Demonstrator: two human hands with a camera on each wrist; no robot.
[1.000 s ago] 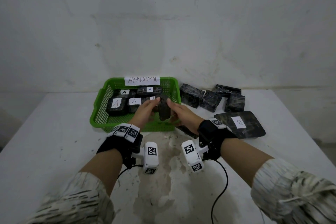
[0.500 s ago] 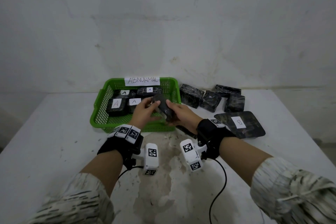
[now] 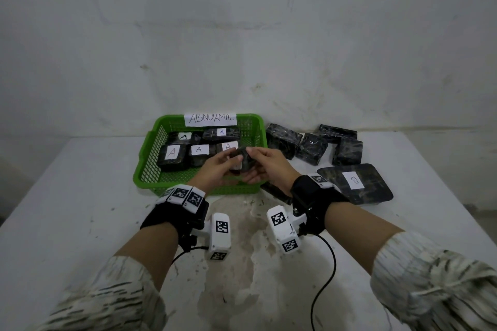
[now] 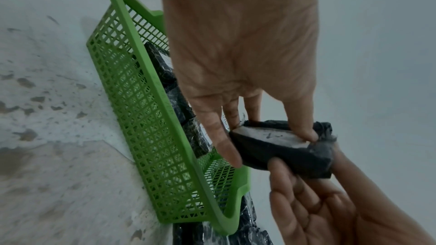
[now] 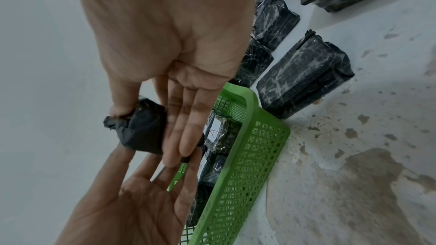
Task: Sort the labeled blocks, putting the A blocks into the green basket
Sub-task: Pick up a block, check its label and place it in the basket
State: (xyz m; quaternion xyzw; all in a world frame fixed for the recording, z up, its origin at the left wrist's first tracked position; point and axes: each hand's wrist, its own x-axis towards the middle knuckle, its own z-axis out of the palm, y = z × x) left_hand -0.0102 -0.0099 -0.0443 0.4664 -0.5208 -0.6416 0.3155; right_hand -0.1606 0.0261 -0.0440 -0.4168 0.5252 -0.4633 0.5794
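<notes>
Left of your hands, the green basket [image 3: 150, 158] already held five blocks showing A labels [image 3: 172, 152], packed toward its far side, so most of the sort looked done. Your left hand [image 3: 215, 169] was curled round the near end of the held block [image 3: 242, 158], thumb and fingers pinching it just above the basket's near-right corner. In the left wrist view a white label [image 4: 269, 137] showed on that block, but the letter was too blurred to read. Your right hand [image 3: 265, 164] pinched the far end of the same block, thumb on the wrap's twisted end, fingers mostly straight along its side. So both hands were on one block, neither free. Right of your right hand, four wrapped blocks [image 3: 312, 148] sat on the table [image 3: 80, 196] with no label showing, and a flat one marked B [image 3: 355, 183] lay just beyond your wrist. One more dark block [image 3: 277, 192] sat partly hidden under that wrist. My read: this block goes in if it's an A, then the unlabeled faces still need checking.
</notes>
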